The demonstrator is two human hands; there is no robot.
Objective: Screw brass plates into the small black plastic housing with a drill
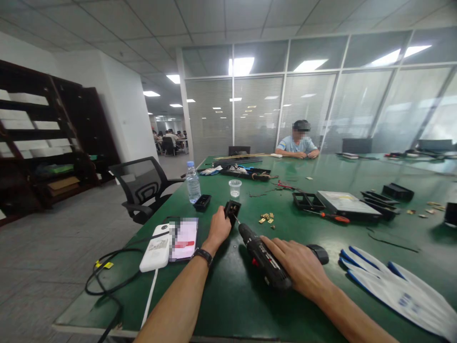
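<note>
Between the fingers of my left hand (219, 228) is a small black plastic box (233, 209), tilted, with brass-coloured bits inside. My right hand (303, 264) is wrapped round a black cordless drill (266, 257) lying on its side in the air or on the table; I cannot tell which. The drill's thin bit points at the box's open side, and whether it touches a screw is too small to see. Several small brass pieces (266, 218) lie just beyond the drill. A clear plastic cup (234, 187) stands behind the box.
On the green table (214, 305) are a water bottle (193, 183), a black tray (202, 202), a white power bank (156, 247), a phone (183, 238), white gloves (396, 290), a red-handled screwdriver (333, 217) and a silver-grey device (348, 205). A person (299, 140) sits across the table.
</note>
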